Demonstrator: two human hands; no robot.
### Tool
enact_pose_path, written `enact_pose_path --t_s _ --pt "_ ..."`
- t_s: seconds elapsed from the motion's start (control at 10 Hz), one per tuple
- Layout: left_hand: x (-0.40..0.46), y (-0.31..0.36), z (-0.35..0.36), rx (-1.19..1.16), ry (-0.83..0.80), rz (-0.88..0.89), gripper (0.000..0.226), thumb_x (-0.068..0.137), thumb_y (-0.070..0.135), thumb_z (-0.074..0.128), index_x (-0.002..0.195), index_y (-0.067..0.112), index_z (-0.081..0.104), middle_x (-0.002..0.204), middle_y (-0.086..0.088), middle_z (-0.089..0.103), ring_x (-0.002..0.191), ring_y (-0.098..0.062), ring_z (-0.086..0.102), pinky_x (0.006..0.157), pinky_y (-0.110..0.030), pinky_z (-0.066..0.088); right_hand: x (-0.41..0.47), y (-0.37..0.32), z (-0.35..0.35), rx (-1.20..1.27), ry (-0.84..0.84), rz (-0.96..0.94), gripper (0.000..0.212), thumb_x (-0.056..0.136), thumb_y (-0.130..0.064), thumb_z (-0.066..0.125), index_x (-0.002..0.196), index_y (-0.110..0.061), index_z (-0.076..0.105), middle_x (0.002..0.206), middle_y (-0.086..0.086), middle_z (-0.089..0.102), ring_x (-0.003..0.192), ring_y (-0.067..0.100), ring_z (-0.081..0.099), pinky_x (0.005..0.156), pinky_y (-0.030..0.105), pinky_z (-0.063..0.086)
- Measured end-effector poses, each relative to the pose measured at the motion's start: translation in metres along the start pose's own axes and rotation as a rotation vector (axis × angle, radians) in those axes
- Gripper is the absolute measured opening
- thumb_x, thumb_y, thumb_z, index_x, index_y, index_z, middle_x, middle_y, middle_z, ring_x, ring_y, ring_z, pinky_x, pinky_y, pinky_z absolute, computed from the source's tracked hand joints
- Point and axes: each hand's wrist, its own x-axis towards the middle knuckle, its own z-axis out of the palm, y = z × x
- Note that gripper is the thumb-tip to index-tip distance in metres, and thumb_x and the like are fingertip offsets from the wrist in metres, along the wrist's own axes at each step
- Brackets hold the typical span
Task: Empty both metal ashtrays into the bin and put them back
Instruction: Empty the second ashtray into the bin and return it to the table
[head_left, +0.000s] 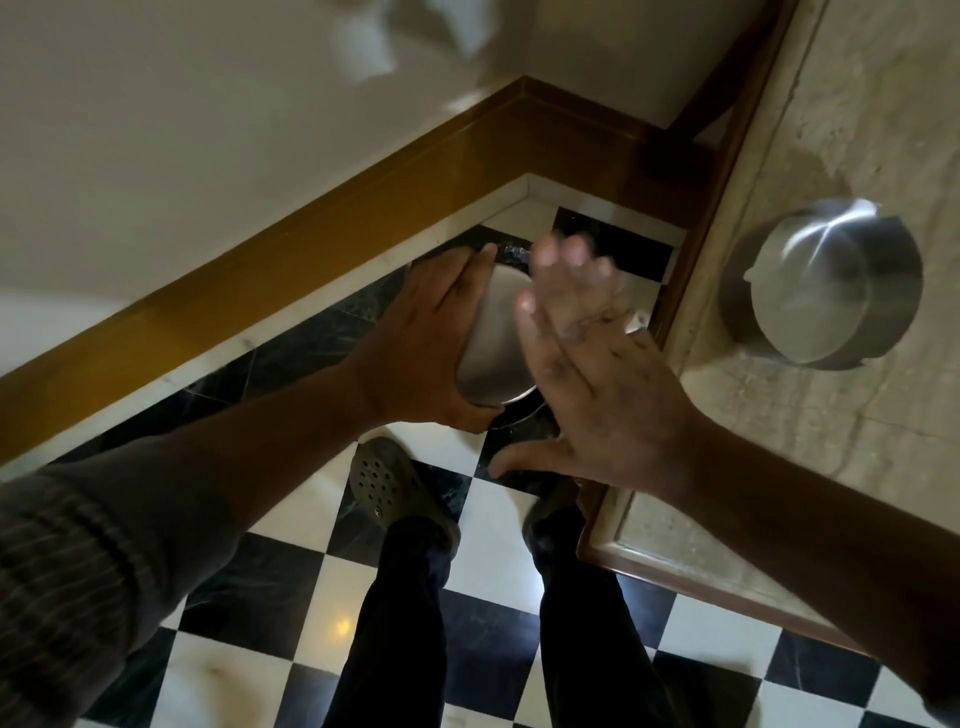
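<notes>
My left hand (426, 343) grips a round metal ashtray (496, 343) turned upside down, its flat bottom facing me, above the floor corner. My right hand (587, 364) hovers flat and open just over that bottom, fingers spread and blurred. Under the ashtray a dark rim of the bin (514, 254) peeks out, mostly hidden by both hands. A second metal ashtray (821, 286) stands upright on the marble table top (857, 130) to the right, apart from both hands.
The table's wooden edge (691, 260) runs close beside my right hand. Brown skirting (311, 249) and a white wall close off the corner behind the bin. My feet in perforated clogs (384, 483) stand on black-and-white checkered tiles.
</notes>
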Motion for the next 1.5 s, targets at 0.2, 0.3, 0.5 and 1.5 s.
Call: enact_pose_path --t_s 0.2,0.3,0.5,1.5 --pt "-0.007 0.006 0.002 0.015 0.003 -0.004 0.131 0.059 0.073 0.069 0.152 -0.006 0.022 0.149 -0.03 0.043 0.134 -0.044 0.046 0.109 -0.05 0.043 -0.008 0.0 0.028 -0.006 -0.424 -0.037 0.135 0.056 -0.079 0.065 0.152 -0.003 0.007 0.162 0.019 0.005 0.149 0.036 0.005 0.121 0.05 0.01" --pt "-0.009 0.003 0.004 0.018 0.016 0.005 0.133 0.059 0.071 0.076 0.153 -0.005 0.021 0.15 -0.03 0.042 0.134 -0.043 0.046 0.107 -0.052 0.047 -0.01 0.0 0.027 -0.025 -0.375 -0.018 0.12 0.065 -0.064 0.069 0.152 -0.004 0.013 0.161 0.021 0.011 0.148 0.039 0.01 0.12 0.052 0.014" --pt "-0.005 0.006 -0.004 -0.31 0.03 -0.062 0.117 0.059 0.061 0.082 0.149 0.003 0.035 0.146 -0.014 0.046 0.13 -0.021 0.046 0.102 -0.025 0.045 -0.011 0.011 0.041 0.217 -0.15 0.122 0.055 0.084 -0.012 0.062 0.136 -0.003 0.045 0.144 0.029 0.041 0.137 0.044 0.037 0.101 0.047 0.05" --pt "0.042 0.081 -0.11 -1.265 0.053 -1.002 0.039 0.099 0.047 0.053 0.133 0.03 0.052 0.134 -0.007 0.054 0.114 -0.031 0.06 0.081 -0.052 0.063 0.031 0.022 -0.045 0.884 0.191 1.191 0.025 0.092 -0.014 0.048 0.114 -0.011 0.061 0.096 0.0 0.063 0.088 0.016 0.062 0.066 0.025 0.053"
